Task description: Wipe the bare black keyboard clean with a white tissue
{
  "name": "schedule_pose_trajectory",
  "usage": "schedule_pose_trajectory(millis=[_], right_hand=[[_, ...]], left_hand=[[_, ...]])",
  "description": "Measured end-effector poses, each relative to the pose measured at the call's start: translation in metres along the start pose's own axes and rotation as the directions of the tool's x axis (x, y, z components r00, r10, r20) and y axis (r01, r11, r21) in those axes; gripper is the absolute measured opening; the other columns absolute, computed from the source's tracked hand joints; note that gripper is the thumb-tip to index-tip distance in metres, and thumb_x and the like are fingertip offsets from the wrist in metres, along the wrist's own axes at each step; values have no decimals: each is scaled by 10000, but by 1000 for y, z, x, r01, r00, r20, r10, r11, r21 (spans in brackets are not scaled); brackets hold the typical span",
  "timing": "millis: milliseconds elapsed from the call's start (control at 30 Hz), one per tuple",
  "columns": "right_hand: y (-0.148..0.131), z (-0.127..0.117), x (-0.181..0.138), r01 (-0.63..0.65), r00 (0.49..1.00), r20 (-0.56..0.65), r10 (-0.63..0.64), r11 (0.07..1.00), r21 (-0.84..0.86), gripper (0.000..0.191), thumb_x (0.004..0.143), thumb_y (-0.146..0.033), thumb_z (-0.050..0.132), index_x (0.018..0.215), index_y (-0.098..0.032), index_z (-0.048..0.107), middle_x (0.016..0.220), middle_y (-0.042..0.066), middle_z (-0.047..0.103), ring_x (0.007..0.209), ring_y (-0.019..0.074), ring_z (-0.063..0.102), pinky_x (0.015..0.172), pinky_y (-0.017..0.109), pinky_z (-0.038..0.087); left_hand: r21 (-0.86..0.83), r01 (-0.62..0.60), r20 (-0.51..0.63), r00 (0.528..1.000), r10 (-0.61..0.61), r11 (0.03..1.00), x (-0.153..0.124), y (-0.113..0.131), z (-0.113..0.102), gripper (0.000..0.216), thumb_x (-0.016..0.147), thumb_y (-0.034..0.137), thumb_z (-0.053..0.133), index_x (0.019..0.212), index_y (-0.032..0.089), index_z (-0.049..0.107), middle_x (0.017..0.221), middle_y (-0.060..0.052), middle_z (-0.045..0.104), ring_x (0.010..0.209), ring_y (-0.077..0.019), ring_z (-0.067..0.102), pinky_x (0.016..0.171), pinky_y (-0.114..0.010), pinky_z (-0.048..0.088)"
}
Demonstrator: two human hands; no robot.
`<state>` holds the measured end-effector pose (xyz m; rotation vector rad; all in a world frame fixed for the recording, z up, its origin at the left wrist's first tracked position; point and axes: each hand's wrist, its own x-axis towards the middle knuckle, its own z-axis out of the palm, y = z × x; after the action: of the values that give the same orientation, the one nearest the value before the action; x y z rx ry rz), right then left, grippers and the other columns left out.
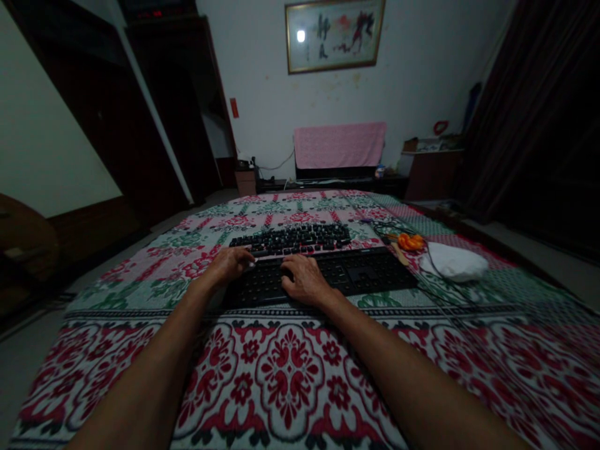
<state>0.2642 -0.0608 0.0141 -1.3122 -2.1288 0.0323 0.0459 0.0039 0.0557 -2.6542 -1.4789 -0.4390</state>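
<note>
Two black keyboards lie on a patterned red, green and white cloth (281, 375). The near keyboard (356, 272) sits under both hands; the far keyboard (300, 237) lies just behind it. My left hand (229, 264) rests at the near keyboard's left end, fingers curled and pinched round a small thin pale thing that I cannot name. On the left half of the near keyboard lies my right hand (304, 280), palm down, fingers bent onto the keys.
A white bundle of cloth (454, 261) with a thin cord and a small orange object (410, 242) lie right of the keyboards. A pink-covered unit (340, 145) stands against the far wall under a framed picture (334, 34). Dark cabinets stand left, a dark curtain right.
</note>
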Motion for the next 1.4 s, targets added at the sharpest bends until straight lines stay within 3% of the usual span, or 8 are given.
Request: schedule_pose_trajectory(millis=[167,300,600,867,1033,1100,1200,1400], right_hand=[[-1,-1,0,1,1000,5,-1,1000,-4,260,759,-232,523,989,-156,619,1127,74,589,1072,203,475,921,358,301],[-1,-1,0,5,1000,15,-4,1000,-7,257,763,-238,521,990,-164,617,1127,76,588,1073,202,474,921,359,300],[-1,-1,0,3,1000,11,-3,1000,0,261,761,-234,527,997,-165,617,1130,77,586,1080,203,473,925,363,299],[-1,-1,0,8,1000,4,-8,1000,-6,265,759,-225,523,998,-163,621,1117,75,591,1073,203,472,926,358,300],[0,0,1,-3,1000,18,3,1000,2,267,759,-228,522,1001,-169,620,1141,76,583,1082,202,470,935,364,291],[0,0,1,-5,1000,19,5,1000,0,267,757,-231,523,998,-165,620,1140,77,584,1081,202,471,934,363,291],[0,1,1,1,1000,15,0,1000,-5,266,761,-238,521,995,-161,621,1136,76,586,1080,207,473,932,365,292],[1,1,0,9,1000,7,-9,1000,-16,263,763,-235,518,998,-172,619,1144,71,583,1082,205,471,927,360,306]], left_hand=[[-67,-32,-96,995,26,997,4,13,9,302,727,118,485,932,198,692,948,-39,688,865,-163,615,778,-252,461],[-22,-100,-62,993,98,995,7,23,16,276,738,125,479,884,196,702,904,-39,689,829,-156,616,760,-239,457],[-115,169,-15,985,-172,979,-5,-5,0,311,698,132,512,925,222,705,923,-11,706,857,-167,628,780,-241,457],[-90,58,-39,997,-62,994,0,13,11,324,703,114,495,924,220,706,903,-14,703,831,-157,629,793,-245,461],[-64,148,56,988,-144,987,-3,-4,-1,329,679,109,510,905,233,714,870,6,717,822,-157,636,760,-221,458],[-82,179,15,984,-179,980,-3,-7,-3,328,697,126,506,933,229,708,912,-1,712,837,-161,634,763,-224,457],[-136,132,-119,982,-148,982,1,3,2,326,725,141,502,975,231,690,1004,-7,688,909,-157,616,820,-226,446],[-61,-58,-177,983,46,996,8,26,28,284,766,115,463,915,189,693,901,-58,684,844,-169,614,791,-265,463]])
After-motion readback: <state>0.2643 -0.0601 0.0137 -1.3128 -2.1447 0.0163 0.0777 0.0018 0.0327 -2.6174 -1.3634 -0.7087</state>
